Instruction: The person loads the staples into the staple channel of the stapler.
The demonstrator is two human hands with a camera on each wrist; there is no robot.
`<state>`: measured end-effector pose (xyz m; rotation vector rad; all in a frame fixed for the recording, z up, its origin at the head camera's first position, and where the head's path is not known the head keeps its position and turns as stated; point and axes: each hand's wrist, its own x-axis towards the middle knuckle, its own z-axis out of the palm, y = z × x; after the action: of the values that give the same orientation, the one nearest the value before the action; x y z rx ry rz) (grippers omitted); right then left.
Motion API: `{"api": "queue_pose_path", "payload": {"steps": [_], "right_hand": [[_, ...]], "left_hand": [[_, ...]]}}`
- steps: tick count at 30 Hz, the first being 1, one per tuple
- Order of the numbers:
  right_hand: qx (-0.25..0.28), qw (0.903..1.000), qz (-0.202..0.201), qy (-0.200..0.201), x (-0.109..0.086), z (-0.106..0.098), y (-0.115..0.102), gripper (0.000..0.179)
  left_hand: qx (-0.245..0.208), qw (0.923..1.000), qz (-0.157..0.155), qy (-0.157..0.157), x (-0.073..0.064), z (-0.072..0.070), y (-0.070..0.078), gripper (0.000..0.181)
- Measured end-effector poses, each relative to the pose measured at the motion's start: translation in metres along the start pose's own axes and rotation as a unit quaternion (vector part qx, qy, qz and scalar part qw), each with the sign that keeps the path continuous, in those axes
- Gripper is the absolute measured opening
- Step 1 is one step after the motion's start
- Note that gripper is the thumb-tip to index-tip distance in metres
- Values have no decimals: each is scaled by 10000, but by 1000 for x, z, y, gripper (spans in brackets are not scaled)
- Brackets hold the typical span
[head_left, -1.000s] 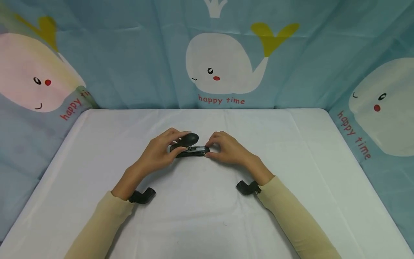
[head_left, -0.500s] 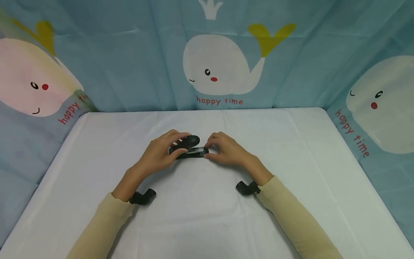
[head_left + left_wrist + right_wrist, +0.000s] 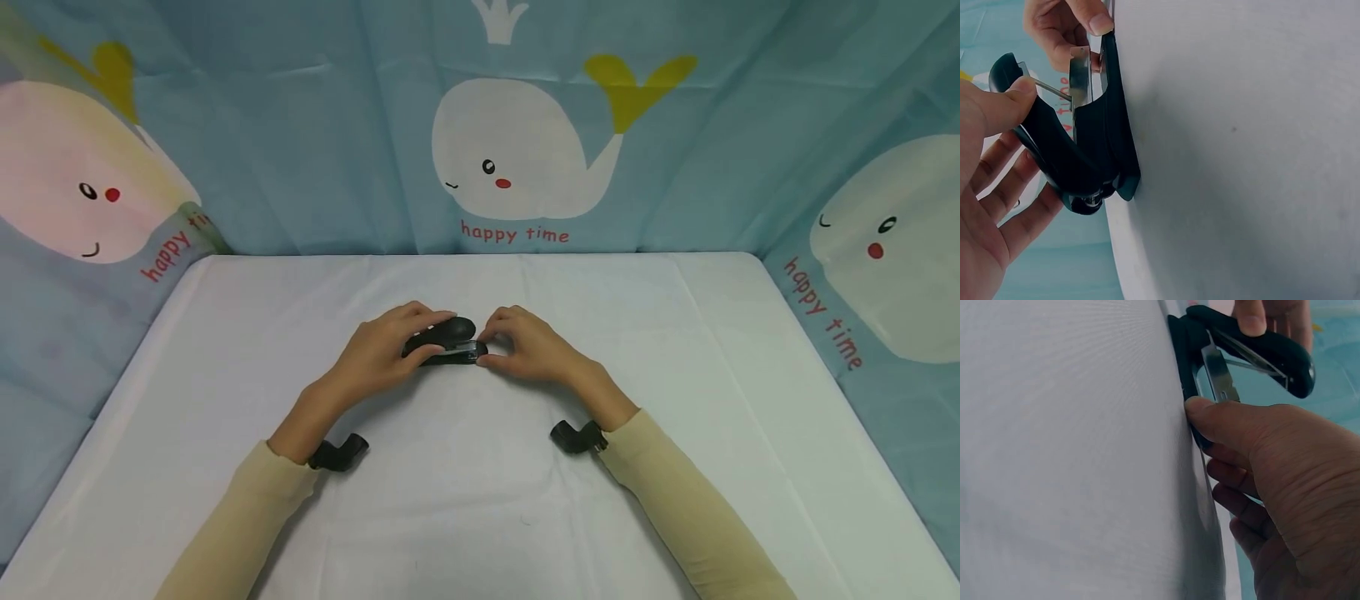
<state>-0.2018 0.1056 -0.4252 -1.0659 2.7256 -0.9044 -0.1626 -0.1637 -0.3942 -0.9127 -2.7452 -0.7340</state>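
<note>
A black stapler (image 3: 450,333) sits on the white cloth, its top arm (image 3: 1063,153) tilted up from the base (image 3: 1124,144). Between them shows the silver staple magazine (image 3: 1079,81), and a thin metal rod (image 3: 1054,90) runs from it up to the top arm. My left hand (image 3: 375,354) grips the raised arm, thumb on the near side and fingers behind. At the base's front end, my right hand (image 3: 534,343) pinches with its thumb (image 3: 1222,419) on the near side; the fingertips beyond are partly hidden in the right wrist view.
White cloth (image 3: 480,500) covers the table. Blue curtains (image 3: 315,150) printed with whales stand behind the table and at both sides. A small black camera (image 3: 341,452) is on the left wrist, another black camera (image 3: 576,437) on the right.
My left hand has shifted slightly right, and the stapler's raised arm has come lower over the magazine. My right hand stays at the front end of the base.
</note>
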Motion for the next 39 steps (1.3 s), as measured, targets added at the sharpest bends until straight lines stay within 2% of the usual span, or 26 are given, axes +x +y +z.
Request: {"api": "queue_pose_path", "payload": {"steps": [9,15,21,31,39], "right_hand": [[-19,10000,-39,29,-1,1,1,24],[-93,9999,136,-23,-1,-1,0,23],[25,9999,120,-36,-2,3,0,20],[-28,10000,-33,-3,-2,5,-1,18],[-98,9999,58,-3,-2,1,1,21]], "left_hand": [[229,9997,51,-40,2,3,3,46],[339,9993,92,-141,5,4,5,44],[424,9988,29,-224,3,5,6,43],[410,9987,56,-292,1,7,4,42],[398,9987,133,-285,5,10,6,41]]}}
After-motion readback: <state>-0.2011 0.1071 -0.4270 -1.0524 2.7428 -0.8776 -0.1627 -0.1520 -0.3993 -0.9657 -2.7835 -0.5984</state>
